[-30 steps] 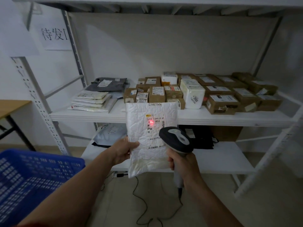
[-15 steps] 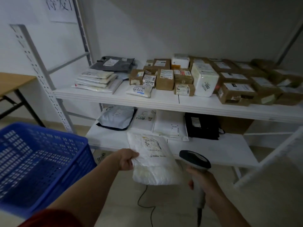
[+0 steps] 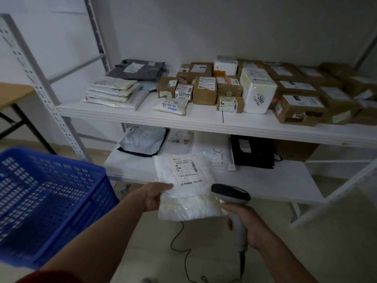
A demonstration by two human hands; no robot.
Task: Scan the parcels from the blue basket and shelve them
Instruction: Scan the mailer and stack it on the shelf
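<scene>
Parcel (image 3: 183,184), pinched in your left grip (image 3: 155,198), is dropping from scan height toward the twelve o'clock lower shelf (image 3: 265,180), your right grip (image 3: 251,227) clutching the scanner (image 3: 230,194); shelving seemingly next.

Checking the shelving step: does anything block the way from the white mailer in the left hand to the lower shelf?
Nothing visible does. The left hand holds the white padded mailer at the bare front of the lower shelf; the grey bag and black bag lie further back, the barcode scanner in the right hand to its right.
</scene>
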